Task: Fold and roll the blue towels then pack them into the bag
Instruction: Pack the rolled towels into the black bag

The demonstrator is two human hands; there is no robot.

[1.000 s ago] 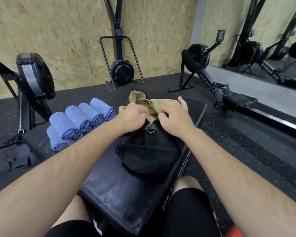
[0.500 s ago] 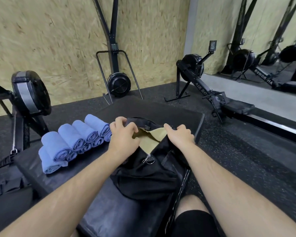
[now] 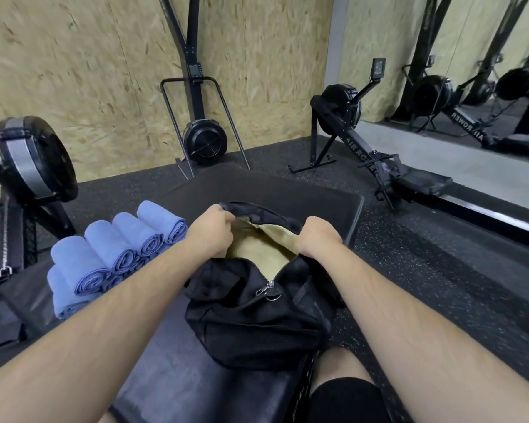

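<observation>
A black bag [image 3: 257, 319] with a tan lining [image 3: 257, 248] lies on a black padded box [image 3: 177, 374] in front of me. Its zipper is undone and the mouth gapes. My left hand [image 3: 209, 232] grips the left rim of the opening. My right hand [image 3: 316, 236] grips the right rim, its fingers hidden inside the bag. Several rolled blue towels [image 3: 110, 254] are stacked in two layers on the box, just left of my left forearm.
A rowing machine [image 3: 379, 166] stands on the rubber floor to the right, another fan wheel [image 3: 34, 160] to the left, and an upright machine [image 3: 203, 145] against the chipboard wall. A mirror [image 3: 486, 71] fills the far right. My knees sit below the box.
Both hands have pulled the bag's rim apart, so the tan lining that stuck out above now lies inside the wider opening. The view has tilted upward.
</observation>
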